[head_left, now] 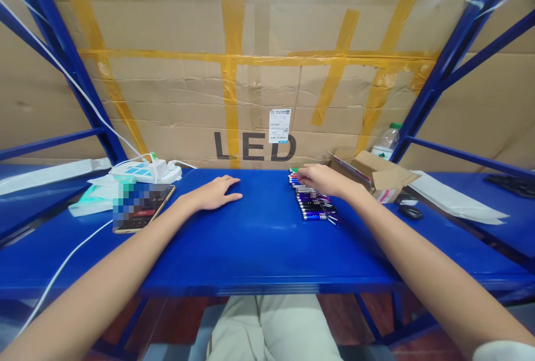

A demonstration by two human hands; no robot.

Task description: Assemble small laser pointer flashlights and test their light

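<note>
On the blue tabletop [267,238], my left hand [214,193] lies flat with its fingers stretched and apart, holding nothing. To the right, several pens [314,216] in blue, black, purple and other colours lie side by side in a column, pointing roughly left to right. My right hand [320,179] is over the far end of this column. Its fingers are bent down and closed around a pen there, which the hand mostly hides. A green-ended pen [293,170] lies at the far end, just beside the fingertips.
Left stand a phone [144,211], a white power strip [140,170] with cables and a packet [94,196]. Right are an open cardboard box [382,174], a black mouse [410,211], white wrapping [460,199] and a bottle [388,139]. A cardboard panel [175,105] closes the back.
</note>
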